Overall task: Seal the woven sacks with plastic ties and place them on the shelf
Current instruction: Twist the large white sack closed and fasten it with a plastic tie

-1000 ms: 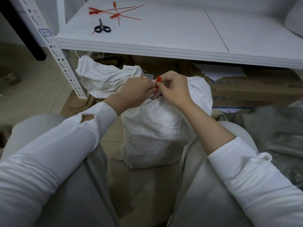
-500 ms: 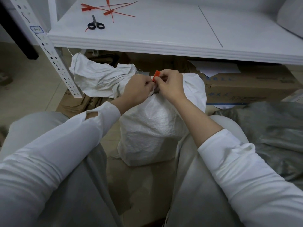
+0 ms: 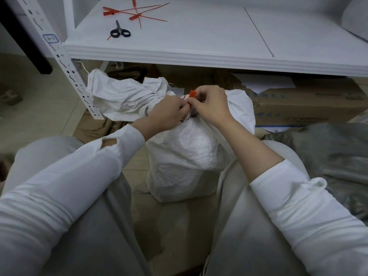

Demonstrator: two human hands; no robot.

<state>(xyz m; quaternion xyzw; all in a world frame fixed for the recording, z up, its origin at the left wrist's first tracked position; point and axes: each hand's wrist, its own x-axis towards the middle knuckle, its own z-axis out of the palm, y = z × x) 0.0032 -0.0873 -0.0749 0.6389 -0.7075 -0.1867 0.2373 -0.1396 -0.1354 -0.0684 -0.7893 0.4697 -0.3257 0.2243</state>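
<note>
Two hands meet atop the sack [image 3: 185, 160] between my knees, left hand [image 3: 169, 113] and right hand [image 3: 212, 105] pinching the red tie [image 3: 192, 94], tab upright, shelf [image 3: 199, 56] ahead and above.

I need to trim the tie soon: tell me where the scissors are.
Head view: the scissors lie on the shelf at its left end, just in front of the spare red ties.
</note>
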